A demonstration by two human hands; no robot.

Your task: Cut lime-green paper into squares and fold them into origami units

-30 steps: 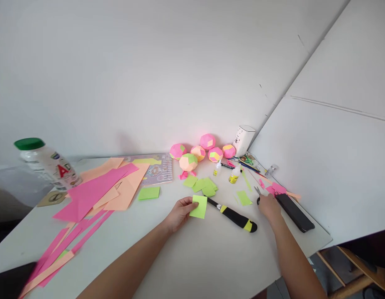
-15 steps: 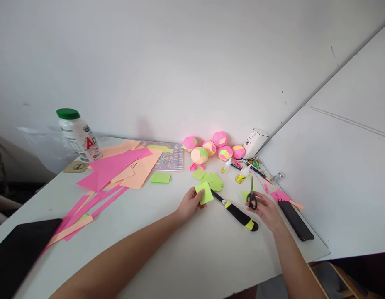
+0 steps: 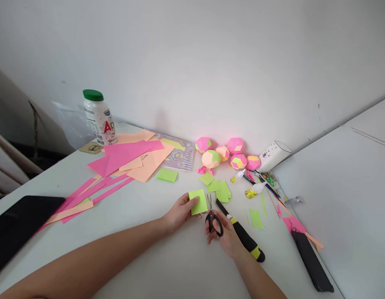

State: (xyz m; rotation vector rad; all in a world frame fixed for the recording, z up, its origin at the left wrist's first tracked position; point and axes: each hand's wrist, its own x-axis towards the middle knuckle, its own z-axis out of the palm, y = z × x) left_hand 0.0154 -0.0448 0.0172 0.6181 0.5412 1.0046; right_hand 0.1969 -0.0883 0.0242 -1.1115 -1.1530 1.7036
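Probably being partway along: seeing large pink paper sheets [image 3: 121, 153] lying loose at the left, then six round, bright-coloured paper balls [image 3: 222, 153] sitting made at the back. Not yet cutting the square, lime-green paper piece [image 3: 200, 203]. Pinching it between thumb and fingers of the left hand [image 3: 181, 211], at the hand's right side. Curling the right hand [image 3: 227, 235] around small metal scissors with black handles [image 3: 211, 213], pointing the slightly parted blades up, just beside the piece.
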